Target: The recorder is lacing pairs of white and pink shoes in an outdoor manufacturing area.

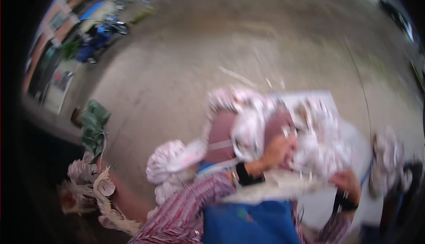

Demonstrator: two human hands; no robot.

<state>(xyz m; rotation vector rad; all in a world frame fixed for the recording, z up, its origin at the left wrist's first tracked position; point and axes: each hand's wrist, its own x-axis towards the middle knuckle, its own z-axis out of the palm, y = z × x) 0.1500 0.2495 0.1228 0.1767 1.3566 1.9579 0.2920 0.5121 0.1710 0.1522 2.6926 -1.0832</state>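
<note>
The picture is smeared by motion. My left hand (pixel 281 149) reaches across the middle, fingers curled together beside a mauve rounded piece (pixel 275 126); what they pinch is too blurred to name. My right hand (pixel 348 183) is lower and to the right, fingers closed at the end of a long off-white strip of material (pixel 281 186). That strip stretches across my lap, below my left wrist. Around my hands lie bunched white-and-pink bundles (pixel 321 146), and another mauve piece (pixel 221 131) with a pale band stands among them.
A pale tabletop (pixel 354 149) lies beneath the bundles. More white bundles sit left (pixel 166 162) and right (pixel 387 160). Green cloth (pixel 94 126) and frayed cream strands (pixel 106 199) are at the left. Parked motorbikes (pixel 104 31) stand by a building beyond the concrete ground.
</note>
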